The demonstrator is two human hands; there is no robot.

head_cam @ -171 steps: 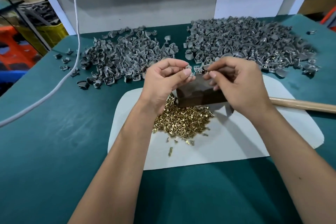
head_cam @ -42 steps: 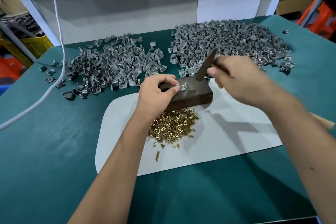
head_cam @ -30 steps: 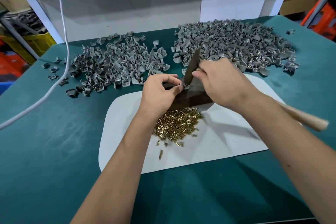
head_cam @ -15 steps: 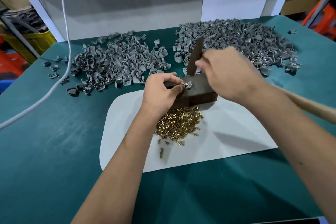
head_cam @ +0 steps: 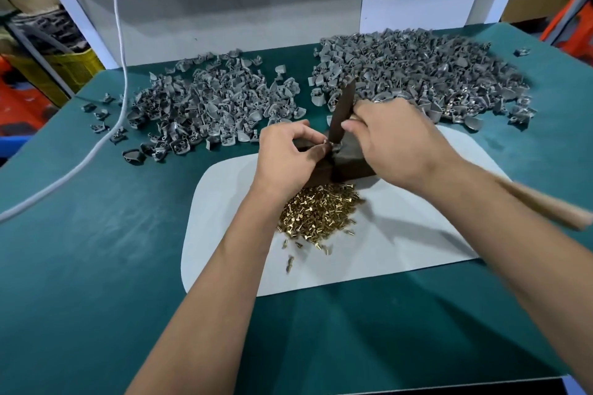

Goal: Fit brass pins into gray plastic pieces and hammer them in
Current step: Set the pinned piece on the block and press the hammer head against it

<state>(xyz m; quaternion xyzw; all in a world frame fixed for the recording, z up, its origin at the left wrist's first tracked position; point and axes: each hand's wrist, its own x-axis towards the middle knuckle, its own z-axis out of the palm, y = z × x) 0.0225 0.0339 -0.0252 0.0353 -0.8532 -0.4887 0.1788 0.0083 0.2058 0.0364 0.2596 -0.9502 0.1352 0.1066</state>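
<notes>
My left hand (head_cam: pixel 287 155) pinches a small gray plastic piece (head_cam: pixel 332 148) on top of a dark block (head_cam: pixel 351 163). My right hand (head_cam: pixel 394 141) grips a hammer near its dark head (head_cam: pixel 341 114). The head's lower end is down on the piece. The wooden handle (head_cam: pixel 545 207) runs back to the right along my forearm. A heap of brass pins (head_cam: pixel 317 212) lies on the white mat (head_cam: pixel 401 234) just below the block. Whether a pin sits in the piece is hidden by my fingers.
Two heaps of gray plastic pieces lie at the back of the green table, one on the left (head_cam: pixel 211 102) and a bigger one on the right (head_cam: pixel 417 74). A white cable (head_cam: pixel 118 42) hangs at the left. A few loose pins (head_cam: pixel 290 261) lie near the mat's front.
The hammer head, raised above the block half a second ago, has come down onto the piece. My left hand has stayed pinching the piece on the block.
</notes>
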